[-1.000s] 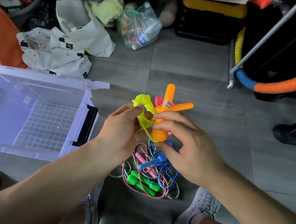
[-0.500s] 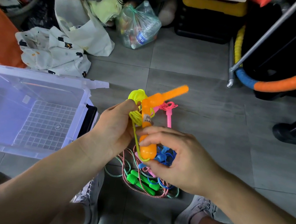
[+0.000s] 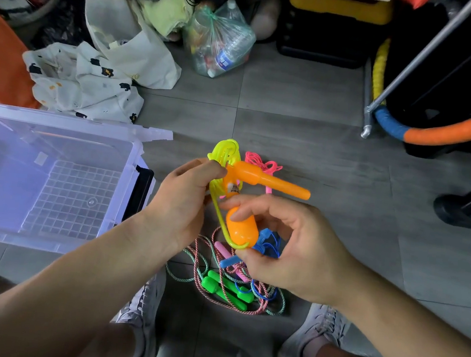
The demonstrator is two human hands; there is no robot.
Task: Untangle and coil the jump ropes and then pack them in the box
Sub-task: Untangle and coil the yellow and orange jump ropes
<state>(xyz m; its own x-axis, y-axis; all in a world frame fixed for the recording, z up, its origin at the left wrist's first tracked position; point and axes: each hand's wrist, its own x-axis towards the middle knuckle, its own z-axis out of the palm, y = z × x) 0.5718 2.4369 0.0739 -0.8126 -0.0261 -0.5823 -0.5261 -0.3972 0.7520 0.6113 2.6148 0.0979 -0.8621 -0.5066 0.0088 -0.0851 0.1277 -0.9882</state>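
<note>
Gripping: left hand [image 3: 180, 199] clutched neon-yellow plastic rope coil [image 3: 225, 152].
Right hand [image 3: 293, 250]: pinched bulbous orange plastic handle [image 3: 242, 230], upright, below coil.

**Soft overhead light, wide-angle stretch at the edges**

Even, diffuse indoor light falls on the grey tiled floor [image 3: 307, 104], leaving only faint, soft-edged shadows. The clear plastic storage box [image 3: 60, 132] at middle left carries a pale bluish sheen without hard glare. The upper corners sink into darkness. The centre is sharp. Toward the lower corners shapes look stretched by the wide lens.
</note>
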